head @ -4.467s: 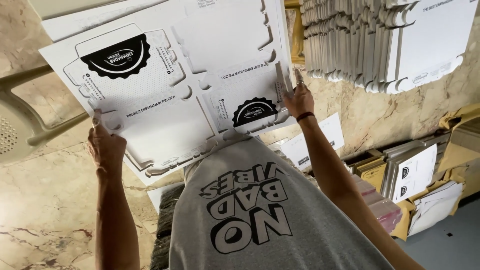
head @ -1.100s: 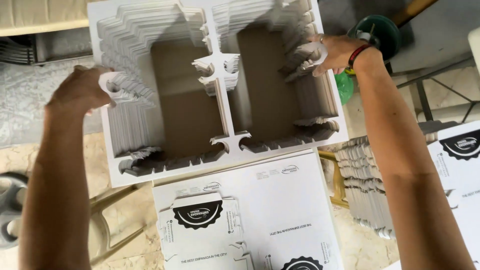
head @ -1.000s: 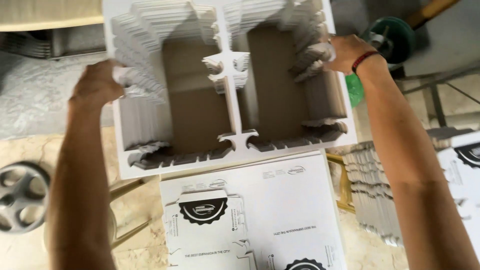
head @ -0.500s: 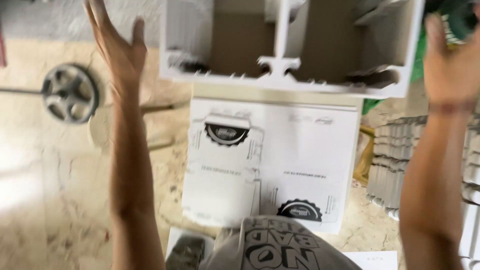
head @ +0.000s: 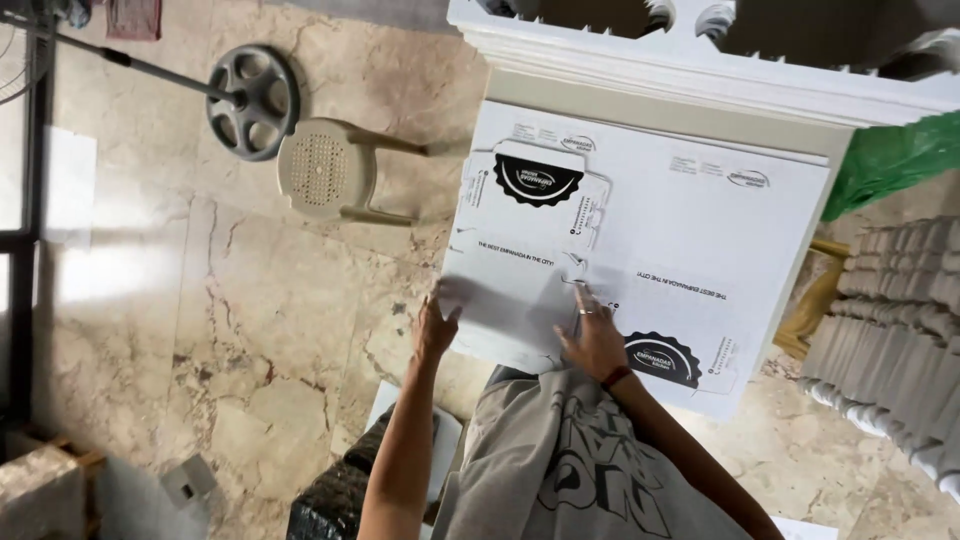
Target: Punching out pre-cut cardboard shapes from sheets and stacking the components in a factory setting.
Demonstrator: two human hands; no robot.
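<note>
A stack of flat white die-cut cardboard sheets (head: 690,230) with black round badges printed on them lies in front of me. My left hand (head: 435,328) is at the sheet's near left edge, fingers curled over it. The fingertips of my right hand (head: 597,340) rest spread on the top sheet at a cut line near its middle; a ring and a dark wristband show on it. My grey printed shirt (head: 560,460) fills the bottom of the view.
A white pile of punched-out cardboard frames (head: 700,55) lies beyond the sheets. A green bag (head: 890,150) and rows of folded white cartons (head: 890,320) are at the right. A beige plastic stool (head: 325,170) and a round fan base (head: 248,100) stand on the marble floor at left.
Both hands let go of the punched-out frame pile, left lying beyond the sheets, and came down from open in the air onto the top flat sheet. My view tilted down.
</note>
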